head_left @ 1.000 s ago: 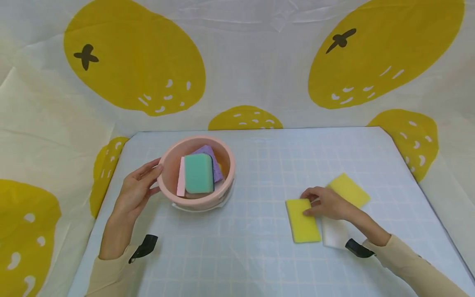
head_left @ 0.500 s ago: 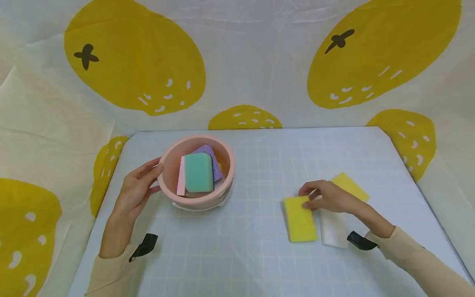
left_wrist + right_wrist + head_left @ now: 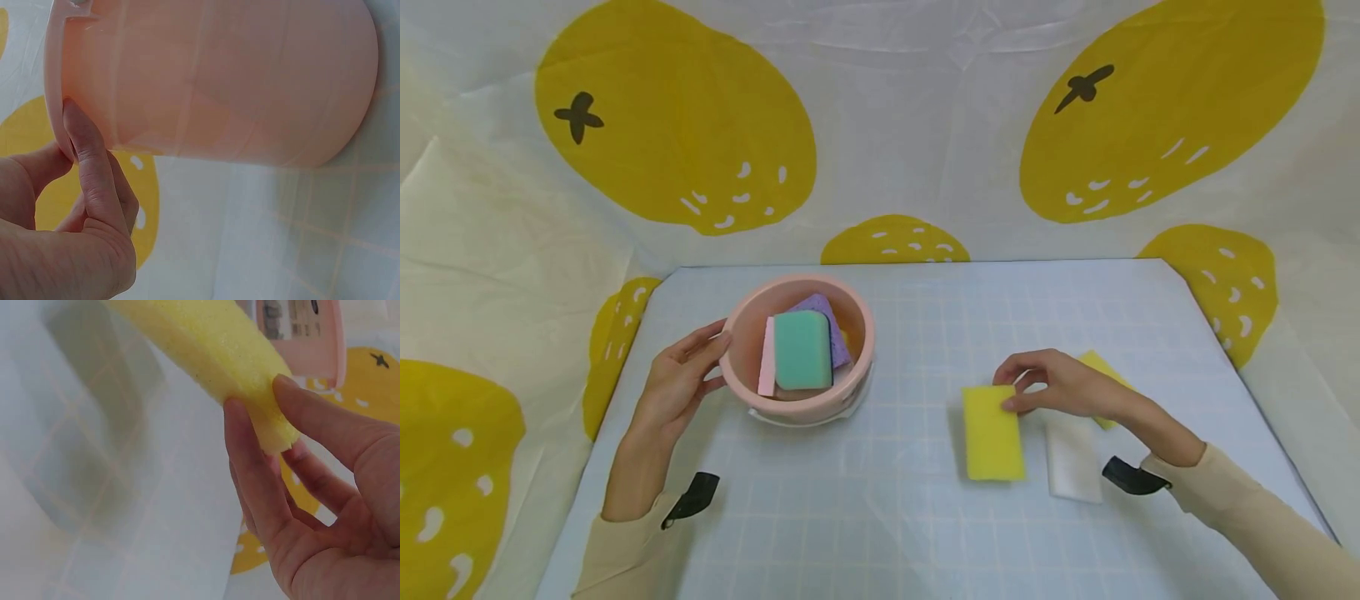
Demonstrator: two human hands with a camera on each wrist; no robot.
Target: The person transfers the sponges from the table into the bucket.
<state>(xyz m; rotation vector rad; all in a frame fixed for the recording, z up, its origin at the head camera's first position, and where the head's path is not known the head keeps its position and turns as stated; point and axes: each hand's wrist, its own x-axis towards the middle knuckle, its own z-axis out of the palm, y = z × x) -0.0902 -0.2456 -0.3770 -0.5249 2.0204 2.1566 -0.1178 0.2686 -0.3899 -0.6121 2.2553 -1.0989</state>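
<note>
A pink bucket point(image 3: 736, 350) stands at the left of the table with several sponges inside, a green sponge point(image 3: 802, 350) on top, a purple sponge point(image 3: 833, 329) and a pink sponge point(image 3: 767, 358) beside it. My left hand point(image 3: 672, 387) pinches the bucket's rim between thumb and fingers, as the left wrist view shows up close. My right hand point(image 3: 1063, 385) pinches a yellow sponge point(image 3: 994, 437) by its upper corner. In the right wrist view this sponge point(image 3: 212, 356) hangs above the table, its shadow apart from it.
A white sponge point(image 3: 1072, 462) lies on the table under the right wrist. Behind the right hand lies another yellow sponge point(image 3: 1105, 364), partly covered by it. A pale checked cloth point(image 3: 917, 533) covers the table, and a lemon-print sheet point(image 3: 917, 125) rises at the back.
The yellow sponge in my right hand has lifted off the table and moved left and slightly away from me. The left hand and bucket have stayed put.
</note>
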